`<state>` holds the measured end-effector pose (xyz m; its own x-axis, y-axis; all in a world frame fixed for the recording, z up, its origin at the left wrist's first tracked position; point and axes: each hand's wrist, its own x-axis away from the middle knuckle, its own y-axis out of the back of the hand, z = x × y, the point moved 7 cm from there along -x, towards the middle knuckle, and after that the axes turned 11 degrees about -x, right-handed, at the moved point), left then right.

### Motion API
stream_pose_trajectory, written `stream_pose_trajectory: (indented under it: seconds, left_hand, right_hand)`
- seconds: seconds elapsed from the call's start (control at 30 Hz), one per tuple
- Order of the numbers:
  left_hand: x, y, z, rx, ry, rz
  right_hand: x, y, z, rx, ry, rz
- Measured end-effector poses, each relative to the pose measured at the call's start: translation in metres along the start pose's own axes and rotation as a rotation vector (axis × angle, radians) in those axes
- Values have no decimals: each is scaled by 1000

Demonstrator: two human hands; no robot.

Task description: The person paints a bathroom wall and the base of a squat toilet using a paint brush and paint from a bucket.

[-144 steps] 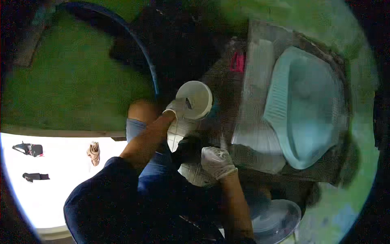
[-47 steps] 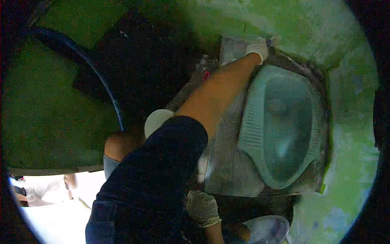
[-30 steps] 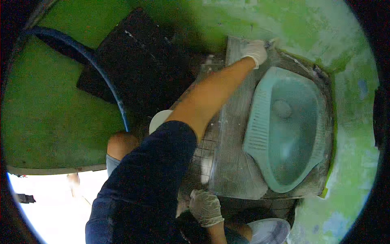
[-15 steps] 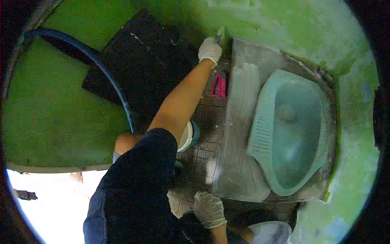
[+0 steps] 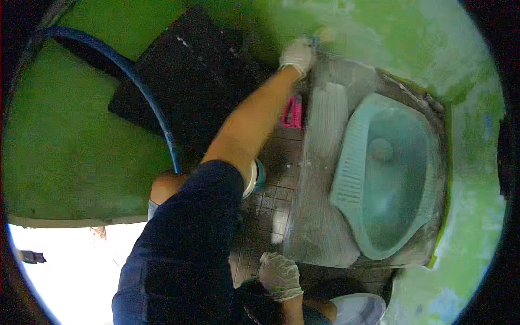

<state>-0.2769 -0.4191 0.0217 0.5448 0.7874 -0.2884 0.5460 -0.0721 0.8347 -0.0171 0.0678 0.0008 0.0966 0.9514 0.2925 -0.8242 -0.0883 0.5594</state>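
My left hand (image 5: 298, 56), in a pale glove, reaches out to the far wall. It is closed on a paintbrush (image 5: 326, 36) whose pale bristles, blurred by motion, touch the green wall beside the raised slab. Below that arm a pink-handled brush (image 5: 293, 112) lies on the tiled floor against the slab's edge. Partly covered by my arm is a small teal bucket (image 5: 260, 176) with a white rim. My right hand (image 5: 280, 276), in a thin translucent glove, stays low near my knee. Its fingers are curled in; whatever they may hold is hidden.
A pale teal squat toilet (image 5: 392, 173) is set in the grey slab (image 5: 319, 216), which bears whitish brush streaks. Dark panels (image 5: 189, 81) and a blue hose (image 5: 135, 81) are at the left. A white basin (image 5: 360, 306) stands at the lower right, near the patchy green wall (image 5: 476, 162).
My left hand has moved right and slightly away with the paintbrush, whose bristles now point right along the wall. My right hand has hardly moved.
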Motion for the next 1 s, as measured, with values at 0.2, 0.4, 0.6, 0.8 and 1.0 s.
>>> stream_pose_trajectory:
  seconds: [0.2, 0.4, 0.6, 0.8, 1.0]
  left_hand:
    - [-9, 54, 144, -187, 323, -277]
    - [-19, -45, -23, -754, -95, -73]
    - [50, -132, -150, 322, 174, 216]
    - [12, -72, -129, -42, -178, 177]
    - [-11, 60, 51, -72, 169, -207]
  right_hand:
    - [-3, 10, 18, -11, 23, 26]
    - [-1, 14, 13, 139, -58, 32]
    - [2, 11, -1, 4, -57, -37]
    - [1, 10, 6, -17, -45, -28]
    - [-3, 4, 11, 29, -31, -27]
